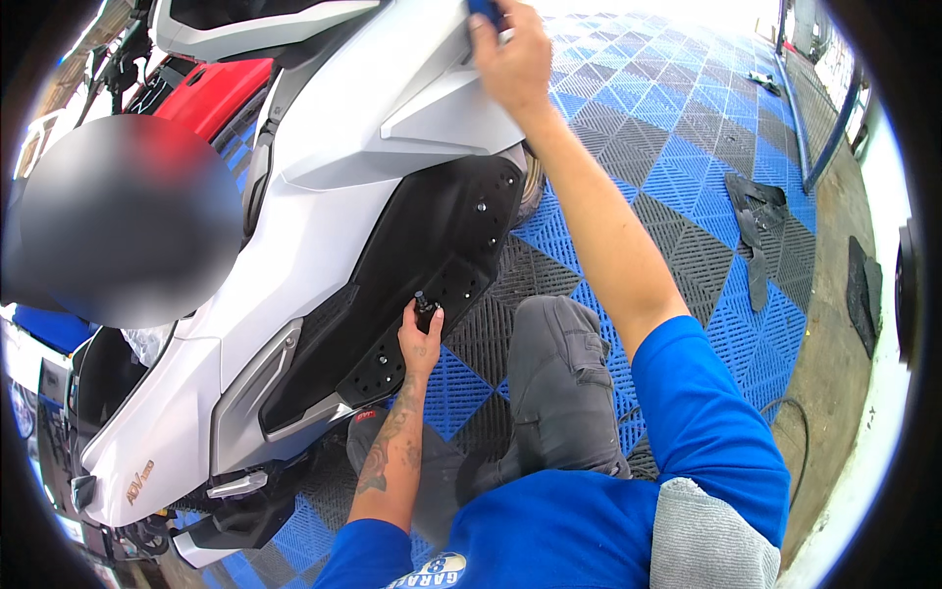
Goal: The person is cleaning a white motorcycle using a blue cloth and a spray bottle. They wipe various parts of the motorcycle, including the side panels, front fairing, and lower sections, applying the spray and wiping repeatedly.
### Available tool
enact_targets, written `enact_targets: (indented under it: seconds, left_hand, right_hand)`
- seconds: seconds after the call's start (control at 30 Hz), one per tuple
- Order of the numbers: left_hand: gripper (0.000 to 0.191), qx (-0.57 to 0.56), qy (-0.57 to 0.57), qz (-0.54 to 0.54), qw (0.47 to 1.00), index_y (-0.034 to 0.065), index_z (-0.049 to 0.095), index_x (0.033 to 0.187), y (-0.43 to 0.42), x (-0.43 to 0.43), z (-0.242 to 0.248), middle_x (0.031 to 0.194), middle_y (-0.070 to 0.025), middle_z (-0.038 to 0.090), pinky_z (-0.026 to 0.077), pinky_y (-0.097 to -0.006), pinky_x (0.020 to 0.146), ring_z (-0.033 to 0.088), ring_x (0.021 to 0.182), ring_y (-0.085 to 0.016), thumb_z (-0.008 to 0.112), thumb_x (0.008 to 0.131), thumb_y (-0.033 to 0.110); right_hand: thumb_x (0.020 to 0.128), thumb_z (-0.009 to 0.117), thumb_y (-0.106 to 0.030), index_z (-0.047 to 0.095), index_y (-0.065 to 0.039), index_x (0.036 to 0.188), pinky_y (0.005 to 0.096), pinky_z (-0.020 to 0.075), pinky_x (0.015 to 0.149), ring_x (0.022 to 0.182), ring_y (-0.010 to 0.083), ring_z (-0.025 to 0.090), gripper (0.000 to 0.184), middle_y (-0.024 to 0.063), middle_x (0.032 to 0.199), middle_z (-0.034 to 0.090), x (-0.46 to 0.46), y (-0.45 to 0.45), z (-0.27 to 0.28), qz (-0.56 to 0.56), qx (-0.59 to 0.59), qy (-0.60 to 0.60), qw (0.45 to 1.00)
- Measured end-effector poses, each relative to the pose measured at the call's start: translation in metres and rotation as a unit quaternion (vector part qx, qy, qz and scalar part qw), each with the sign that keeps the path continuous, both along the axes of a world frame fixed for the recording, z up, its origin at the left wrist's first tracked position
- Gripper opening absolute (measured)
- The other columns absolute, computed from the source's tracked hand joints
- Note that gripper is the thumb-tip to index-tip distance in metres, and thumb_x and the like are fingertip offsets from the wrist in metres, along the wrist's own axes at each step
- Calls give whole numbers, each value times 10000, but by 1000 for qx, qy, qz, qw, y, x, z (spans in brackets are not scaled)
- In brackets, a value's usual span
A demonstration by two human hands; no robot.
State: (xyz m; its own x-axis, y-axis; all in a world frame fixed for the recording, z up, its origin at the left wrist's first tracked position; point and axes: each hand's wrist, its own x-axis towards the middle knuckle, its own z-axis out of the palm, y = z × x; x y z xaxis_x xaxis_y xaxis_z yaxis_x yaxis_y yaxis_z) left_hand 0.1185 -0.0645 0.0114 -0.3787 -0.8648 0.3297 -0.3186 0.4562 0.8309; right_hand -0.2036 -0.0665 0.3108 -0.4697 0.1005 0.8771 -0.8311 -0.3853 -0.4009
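A white motor scooter (324,221) fills the left and centre of the head view. My left hand (421,342) is at its black footboard (390,272), with fingers and thumb around a small black tool or fitting (422,305) that has a short round end; its exact kind I cannot tell. Bright bolt heads and small holes dot the footboard. At the top, my right hand (515,55) reaches to the scooter's front side panel (456,110). A dark blue object (487,10) is held in its fingers, cut by the picture's edge.
Blue and grey slatted floor tiles (684,162) lie under the scooter. Black mat pieces (754,221) rest on them at right, another (861,294) by the wall. A dark cable (806,434) curls behind me. A red vehicle part (221,92) stands beyond the scooter. A grey cloth (706,537) hangs over my shoulder.
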Motion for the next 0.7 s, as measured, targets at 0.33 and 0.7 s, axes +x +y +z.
enact_targets:
  seconds: [0.33, 0.7]
  left_hand:
    - [585, 26, 10, -8, 1000, -95, 495, 1316, -5, 10, -8, 1098, -171, 680, 477, -331, 934, 635, 1034, -210, 719, 908, 260]
    - [582, 9, 10, -12, 1000, -83, 512, 1304, -2, 1, -6, 1101, -196, 684, 495, -360, 919, 655, 1032, -259, 718, 900, 282]
  right_hand:
    - [806, 694, -259, 700, -111, 1149, 423, 527, 816, 920, 345, 665, 374, 165, 1008, 679, 15, 6, -4, 22, 97, 79, 992]
    - [794, 642, -332, 733, -115, 943, 456, 520, 795, 918, 335, 638, 279, 161, 907, 633, 57, 22, 25, -81, 297, 267, 913]
